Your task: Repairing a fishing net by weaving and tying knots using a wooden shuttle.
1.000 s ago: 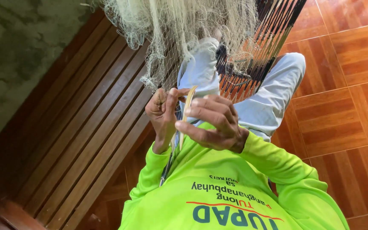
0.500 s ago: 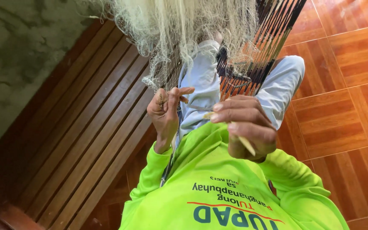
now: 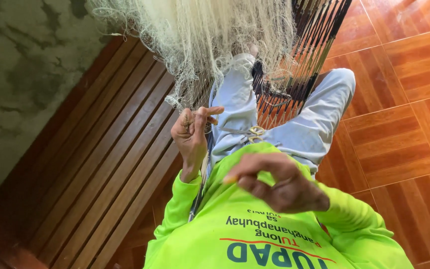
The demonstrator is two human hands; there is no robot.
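**Working a fishing net from the lap**

Hanging from the top edge, the pale fishing net point(image 3: 200, 45) drapes over the knees, with a slatted wooden floor point(image 3: 100, 164) to one side and orange tiles point(image 3: 404, 124) to the other. The left hand point(image 3: 192, 137) is raised upright, fingers pinched shut on the net's lower edge. The right hand point(image 3: 279, 182) sits lower, near the chest, fingers curled on a small yellowish needle point(image 3: 230, 180).

Net point(image 3: 200, 35) top cut off by frame edge; right hand point(image 3: 279, 182) blurred.
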